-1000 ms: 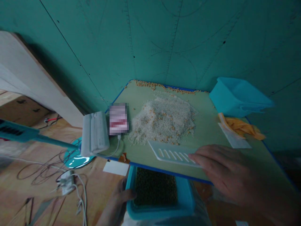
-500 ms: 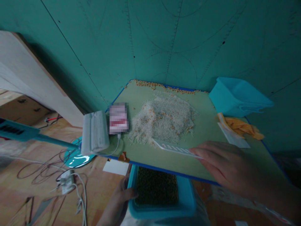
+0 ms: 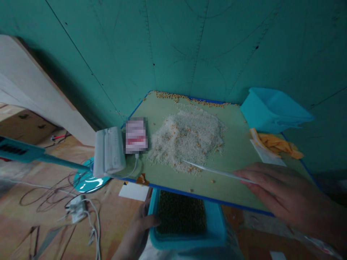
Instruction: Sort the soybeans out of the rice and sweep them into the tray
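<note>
My right hand [image 3: 279, 191] is closed on the handle of a thin white slotted spatula [image 3: 214, 171], seen nearly edge-on. The spatula's tip touches the near edge of a pile of white rice-like grains [image 3: 195, 126] on the board [image 3: 235, 144]. Yellow beans [image 3: 193, 169] are scattered through the pile and beside the tip. Below the board's front edge, my left hand [image 3: 143, 224] grips the left rim of a blue plastic bin [image 3: 187, 243], thumb over the edge. Small dark green beans [image 3: 181, 213] lie inside it.
Yellow beans [image 3: 168, 95] line the board's back edge by a green wall [image 3: 179, 43]. On the right are a blue basket [image 3: 273, 110] and orange cloth [image 3: 279, 144]. A grey device [image 3: 110, 151] and pixelated box [image 3: 135, 135] stand left. Cables [image 3: 92, 224] cross the floor.
My right hand has moved right and slightly down, turning the spatula from showing its slots to nearly edge-on. Yellow beans now show at the pile's near edge. My left hand stays on the bin.
</note>
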`<control>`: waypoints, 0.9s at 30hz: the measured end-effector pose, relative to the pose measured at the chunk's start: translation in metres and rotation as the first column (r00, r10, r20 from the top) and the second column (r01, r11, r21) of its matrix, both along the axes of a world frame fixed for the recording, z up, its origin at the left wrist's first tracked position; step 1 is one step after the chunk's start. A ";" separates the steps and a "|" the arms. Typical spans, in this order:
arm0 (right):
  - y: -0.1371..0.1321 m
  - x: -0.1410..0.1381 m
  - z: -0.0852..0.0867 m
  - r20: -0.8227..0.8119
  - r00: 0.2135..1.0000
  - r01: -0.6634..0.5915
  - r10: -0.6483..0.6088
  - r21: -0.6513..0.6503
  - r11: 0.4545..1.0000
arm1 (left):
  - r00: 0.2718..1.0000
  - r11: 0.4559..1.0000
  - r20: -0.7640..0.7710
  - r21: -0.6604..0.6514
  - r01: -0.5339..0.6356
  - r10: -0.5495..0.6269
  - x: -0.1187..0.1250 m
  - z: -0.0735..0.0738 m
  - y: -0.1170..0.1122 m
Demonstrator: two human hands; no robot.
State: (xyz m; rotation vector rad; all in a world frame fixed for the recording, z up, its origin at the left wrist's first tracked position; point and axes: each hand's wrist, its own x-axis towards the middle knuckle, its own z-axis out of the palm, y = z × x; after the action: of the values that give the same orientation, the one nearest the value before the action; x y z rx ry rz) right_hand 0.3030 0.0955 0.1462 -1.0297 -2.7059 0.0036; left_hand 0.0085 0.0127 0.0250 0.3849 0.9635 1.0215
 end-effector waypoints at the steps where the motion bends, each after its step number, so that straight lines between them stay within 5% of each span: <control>1: -0.001 0.002 0.001 -0.011 1.000 0.014 -0.014 0.001 1.000 | 1.000 1.000 0.002 -0.003 0.002 -0.002 0.001 0.001 0.000; 27: -0.020 0.013 -0.003 0.039 0.999 -0.020 0.023 -0.080 0.997 | 0.997 0.998 0.011 0.000 0.070 -0.070 0.012 0.003 0.007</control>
State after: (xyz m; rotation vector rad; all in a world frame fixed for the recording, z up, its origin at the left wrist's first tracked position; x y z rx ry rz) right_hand 0.3159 0.0755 0.1429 -1.0337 -2.7731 0.0968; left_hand 0.0208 0.0199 0.0276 0.4093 0.9339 0.9588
